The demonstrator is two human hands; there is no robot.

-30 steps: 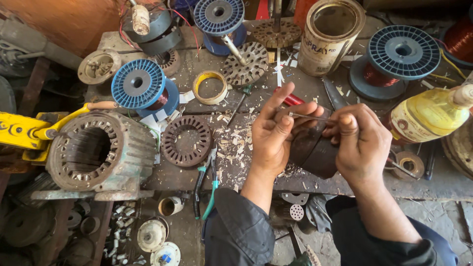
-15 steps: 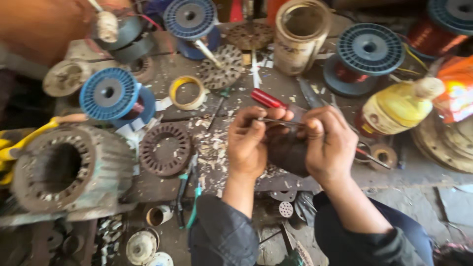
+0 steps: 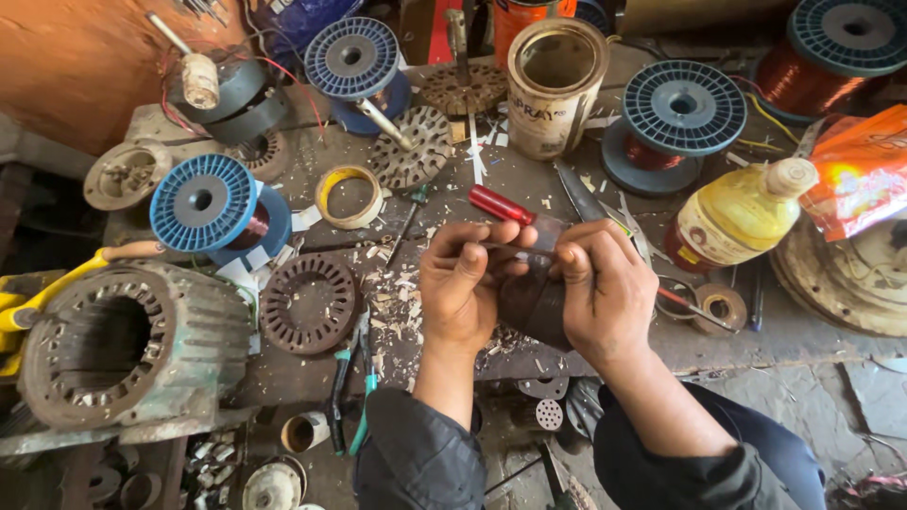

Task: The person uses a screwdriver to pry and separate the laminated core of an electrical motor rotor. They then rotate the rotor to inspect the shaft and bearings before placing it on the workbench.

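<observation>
Over the middle of the cluttered table (image 3: 283,151), both hands meet around a dark round metal part (image 3: 531,304). The left hand (image 3: 465,283) has its grip curled shut against the part's left side, and the right hand (image 3: 605,288) is closed over its top and right side; a thin rod runs between the fingers, though how it is held cannot be told. Just behind the hands lies a red-handled screwdriver (image 3: 501,205). Farther back stands an open tin can (image 3: 556,87), its inside looking empty. To the right, a plastic bottle (image 3: 737,215) of yellow liquid lies tilted, cap on. Blue spools (image 3: 203,201) of copper wire sit around the table. At the left rests a large motor housing (image 3: 123,345), with a slotted ring (image 3: 310,302) and green-handled pliers (image 3: 351,378) beside it.
</observation>
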